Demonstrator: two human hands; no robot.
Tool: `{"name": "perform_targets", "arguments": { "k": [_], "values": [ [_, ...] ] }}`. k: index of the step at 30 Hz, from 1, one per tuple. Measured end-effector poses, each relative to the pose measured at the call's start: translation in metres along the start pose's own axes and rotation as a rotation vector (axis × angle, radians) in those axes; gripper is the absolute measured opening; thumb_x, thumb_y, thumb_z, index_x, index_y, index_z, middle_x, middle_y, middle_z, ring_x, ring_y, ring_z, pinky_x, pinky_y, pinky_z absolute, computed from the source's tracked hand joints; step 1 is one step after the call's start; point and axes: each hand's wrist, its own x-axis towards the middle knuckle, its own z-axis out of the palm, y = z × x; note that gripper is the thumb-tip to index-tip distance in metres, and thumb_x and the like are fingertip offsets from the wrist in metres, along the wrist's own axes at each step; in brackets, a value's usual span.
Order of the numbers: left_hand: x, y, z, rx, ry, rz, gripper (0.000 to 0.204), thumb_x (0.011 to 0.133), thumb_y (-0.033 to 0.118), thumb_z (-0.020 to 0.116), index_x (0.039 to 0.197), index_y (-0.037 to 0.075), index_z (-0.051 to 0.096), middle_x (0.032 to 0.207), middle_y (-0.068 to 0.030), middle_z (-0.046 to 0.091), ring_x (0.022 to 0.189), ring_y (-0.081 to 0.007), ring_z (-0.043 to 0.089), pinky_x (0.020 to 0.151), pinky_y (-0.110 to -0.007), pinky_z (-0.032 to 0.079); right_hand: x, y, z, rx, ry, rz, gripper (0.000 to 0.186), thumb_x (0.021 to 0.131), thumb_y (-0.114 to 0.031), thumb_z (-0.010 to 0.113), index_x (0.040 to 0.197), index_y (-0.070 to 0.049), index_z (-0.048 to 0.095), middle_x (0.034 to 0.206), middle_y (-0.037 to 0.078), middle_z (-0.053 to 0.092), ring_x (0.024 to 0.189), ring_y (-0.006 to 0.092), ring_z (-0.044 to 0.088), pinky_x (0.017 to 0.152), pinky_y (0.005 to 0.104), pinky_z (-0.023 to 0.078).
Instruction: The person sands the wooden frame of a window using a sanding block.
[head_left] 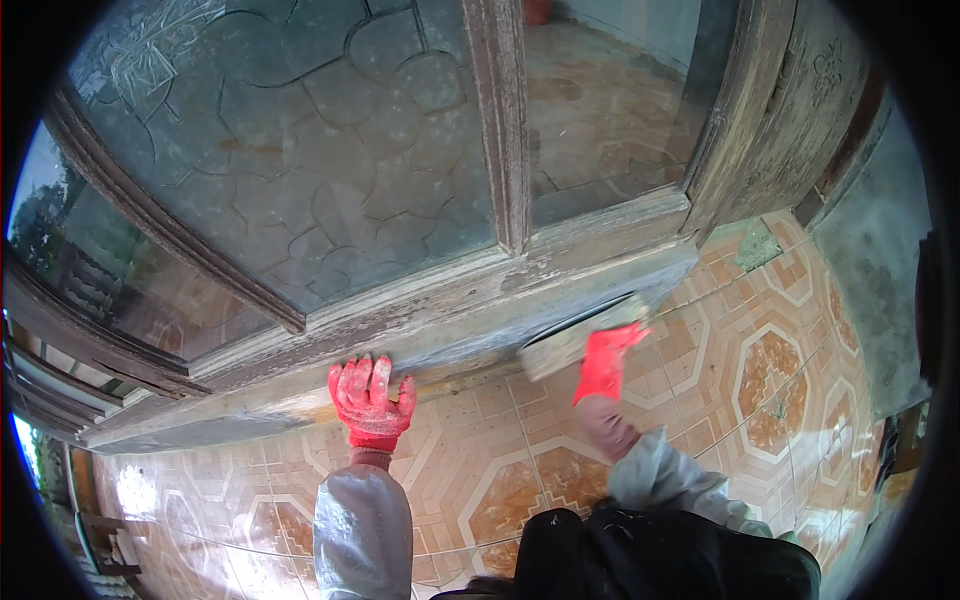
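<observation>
Patterned tiles (480, 505) are covering the floor below a weathered window frame (508, 130), with a low smooth wall (455, 350) running beneath it. For this stroke, doing well is probably meaning keeping the long edge of the flat tool (562, 352) level along the wall, pressing evenly and sparing the wood above. Right hand (610, 362) is apparently grasping that tool, its grip partly hidden; the tool is lying against the wall, extending leftward from the glove. Left hand (370, 400), holding nothing, is resting with spread fingers against the wall, well apart from the tool.
</observation>
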Motion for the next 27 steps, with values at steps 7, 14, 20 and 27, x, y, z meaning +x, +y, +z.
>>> {"name": "perform_targets", "arguments": {
  "k": [7,14,20,27],
  "values": [
    [0.003,0.001,0.002,0.020,0.036,-0.037,0.049,0.073,0.034,0.069,0.113,0.010,0.054,0.113,-0.0105,0.048,0.105,-0.0330,0.049,0.097,-0.054,0.036,0.051,-0.119,-0.057,0.762,0.640,0.102,0.069,0.091,-0.028,0.055,0.145,-0.007,0.018,0.135,0.014,0.039,0.115,0.0278,0.049,0.103,0.0449,0.037],
    [-0.001,0.000,0.006,0.028,0.060,-0.033,0.043,0.076,0.036,0.073,0.109,0.013,0.057,0.108,-0.0083,0.051,0.102,-0.0294,0.050,0.094,-0.052,0.039,-0.014,-0.065,-0.002,0.696,0.359,-0.010,0.066,0.093,-0.035,0.051,0.147,-0.012,0.020,0.131,0.012,0.043,0.114,0.0251,0.048,0.099,0.0421,0.040],
    [0.003,0.004,0.009,-0.005,0.061,-0.013,0.049,0.075,0.037,0.074,0.111,0.011,0.054,0.108,-0.0090,0.049,0.101,-0.0317,0.051,0.092,-0.054,0.040,0.093,-0.036,-0.089,0.846,0.363,-0.174,0.074,0.093,-0.047,0.049,0.150,-0.016,0.014,0.131,0.012,0.040,0.117,0.0260,0.044,0.100,0.0422,0.040],
    [-0.001,0.000,0.013,0.004,0.140,-0.048,0.041,0.076,0.040,0.075,0.104,0.015,0.058,0.104,-0.0059,0.052,0.095,-0.0269,0.051,0.087,-0.050,0.041,-0.009,-0.097,-0.013,0.645,0.406,-0.053,0.063,0.095,-0.039,0.047,0.146,-0.013,0.022,0.140,0.012,0.034,0.121,0.0213,0.042,0.098,0.0431,0.042]
  ]
}}
